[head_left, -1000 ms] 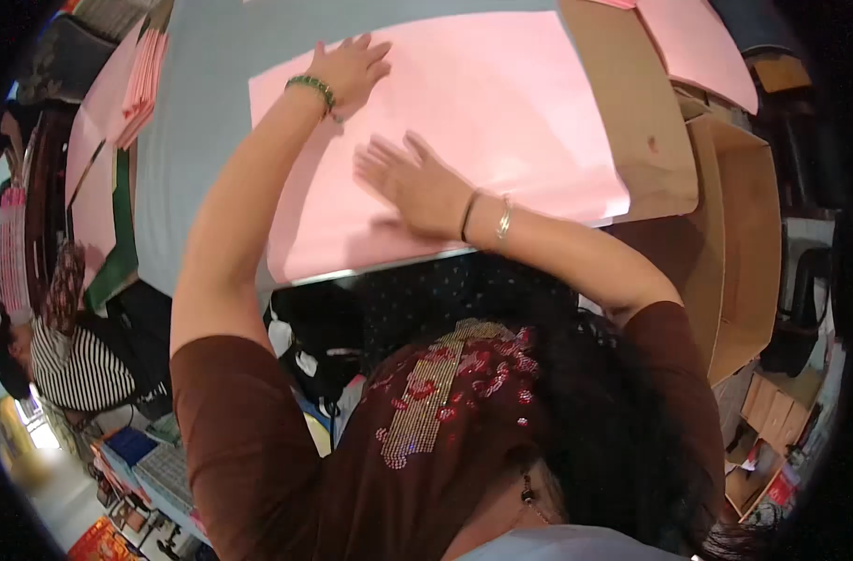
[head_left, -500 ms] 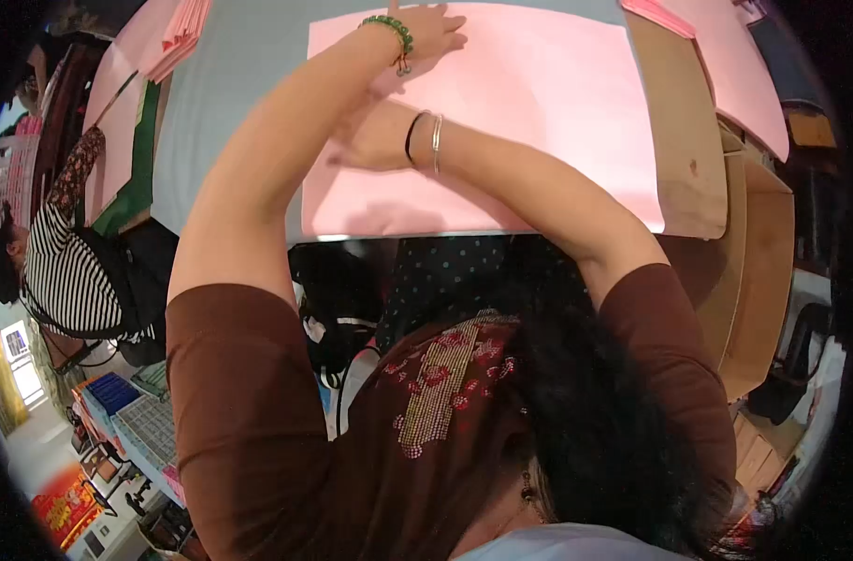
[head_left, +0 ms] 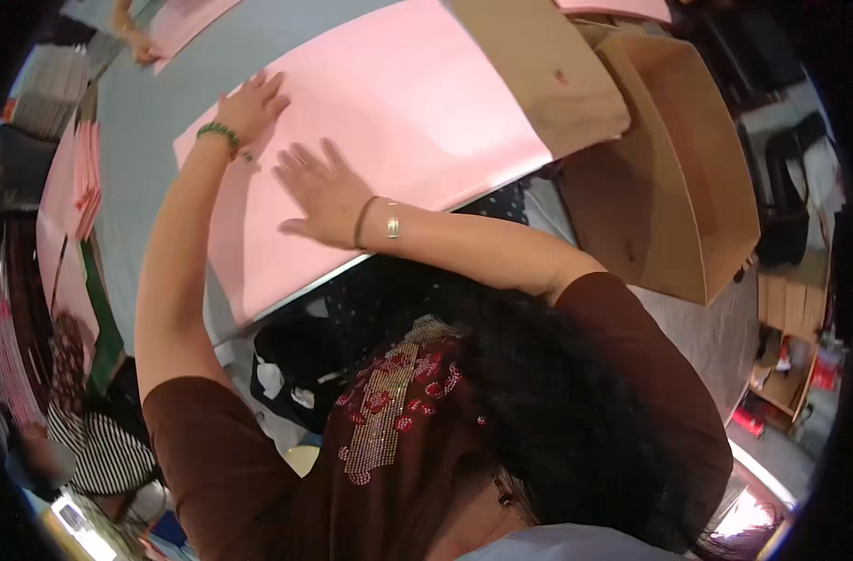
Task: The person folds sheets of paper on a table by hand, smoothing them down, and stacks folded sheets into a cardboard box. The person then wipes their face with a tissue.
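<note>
Pink sheet (head_left: 398, 112) lies flat on the grey table (head_left: 127, 206), near edge running along the table's front edge, probably so both arms can cover it without much stretch. Right hand (head_left: 328, 198) is the nearer one: open, palm down on the sheet, fingers spread, nothing gripped. Left hand (head_left: 252, 105) is further out by the sheet's left edge, also open and flat; that wide contact looks meant to press the sheet smooth and stop it sliding, not to pinch it. Brown board (head_left: 529, 70) sits at the sheet's right edge, can't tell if it runs underneath. Open cardboard box (head_left: 684, 168) is just right of that, likely out there to leave the arms room. Pink stack (head_left: 88, 178) at far left; top left, a co-worker's hand (head_left: 144, 49) at another pink piece (head_left: 188, 23), grip unclear
</note>
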Available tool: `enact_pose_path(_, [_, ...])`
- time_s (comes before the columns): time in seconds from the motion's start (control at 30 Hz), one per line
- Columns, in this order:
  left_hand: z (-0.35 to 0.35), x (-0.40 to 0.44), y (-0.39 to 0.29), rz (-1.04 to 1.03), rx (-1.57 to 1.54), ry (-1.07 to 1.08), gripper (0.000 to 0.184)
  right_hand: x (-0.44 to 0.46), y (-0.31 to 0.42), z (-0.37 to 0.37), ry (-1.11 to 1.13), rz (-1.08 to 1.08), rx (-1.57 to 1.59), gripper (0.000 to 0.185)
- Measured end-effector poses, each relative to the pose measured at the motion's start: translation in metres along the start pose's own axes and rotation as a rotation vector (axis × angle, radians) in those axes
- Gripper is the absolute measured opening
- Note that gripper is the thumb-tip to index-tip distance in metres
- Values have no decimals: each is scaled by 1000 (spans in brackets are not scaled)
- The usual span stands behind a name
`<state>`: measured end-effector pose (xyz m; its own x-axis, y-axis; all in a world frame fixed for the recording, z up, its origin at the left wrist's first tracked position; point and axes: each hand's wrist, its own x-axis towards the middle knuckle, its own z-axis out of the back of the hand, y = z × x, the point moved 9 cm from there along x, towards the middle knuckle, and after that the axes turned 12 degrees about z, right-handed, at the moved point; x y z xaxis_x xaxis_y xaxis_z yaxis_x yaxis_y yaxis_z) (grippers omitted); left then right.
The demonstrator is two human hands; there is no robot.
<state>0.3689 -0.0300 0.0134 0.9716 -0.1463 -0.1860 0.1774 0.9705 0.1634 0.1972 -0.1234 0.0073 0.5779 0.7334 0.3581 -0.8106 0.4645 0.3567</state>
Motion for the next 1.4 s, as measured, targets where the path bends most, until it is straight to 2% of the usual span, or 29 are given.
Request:
enact_pose_path(0.13, [-12, 8, 14, 32, -9, -4, 61, -99, -61, 53, -92, -226, -124, 80])
enact_pose_path(0.3, [-5, 2, 9, 51, -16, -2, 60, -247, -109, 140, 36, -663, -439, 79])
enact_pose_path(0.43, [-3, 0, 6, 71, -6, 34, 61, -260, -120, 182, 47, -764, -569, 74])
enact_pose_path(0.53, [2, -4, 5, 81, -68, 38, 62, -150, -90, 167, 45, -275, -509, 68])
enact_pose_path(0.63, [4, -4, 1, 74, -15, 23, 59, -41, -88, 100, -175, -127, -193, 65])
enact_pose_path(0.67, [5, -4, 1, 78, -12, 15, 59, -14, -80, 87, -79, -89, -165, 65])
enact_pose_path(0.7, [4, -4, 2, 74, -49, 9, 59, 8, -82, 70, -76, -52, -182, 64])
enact_pose_path(0.8, [4, -7, 5, 92, -122, 14, 60, 17, -102, 48, 34, -114, -94, 66])
enact_pose_path(0.83, [3, -5, 6, 92, -123, 6, 59, 0, -123, 47, -51, -141, -35, 68])
enact_pose_path(0.9, [4, -7, 3, 94, -133, -2, 59, -43, -166, 72, -65, -244, -206, 71])
enact_pose_path(0.93, [5, -7, 3, 109, -138, -6, 59, -73, -197, 88, -93, -405, -323, 70])
enact_pose_path(1.0, [6, -9, 0, 97, -159, -9, 59, -111, -226, 139, 1, -686, -382, 67])
enact_pose_path(1.03, [6, -11, -1, 100, -164, -24, 60, -98, -224, 154, 1, -674, -386, 67])
enact_pose_path(1.1, [3, -12, -1, 100, -177, -47, 60, -81, -228, 151, 373, -674, -509, 64])
enact_pose_path(1.17, [7, -11, -2, 104, -189, -47, 61, -11, -197, 119, 31, -274, -542, 60])
enact_pose_path(1.2, [5, -11, -1, 109, -186, -46, 61, 14, -183, 91, -76, -111, -410, 60])
enact_pose_path(1.23, [4, -10, 0, 104, -204, -60, 61, 47, -158, 77, 32, -53, -250, 61])
enact_pose_path(1.33, [4, -10, 0, 108, -183, -86, 62, 85, -136, 47, -2, 63, -132, 65])
enact_pose_path(1.4, [2, -12, 0, 104, -209, -119, 62, 88, -169, 34, 90, -107, -88, 67])
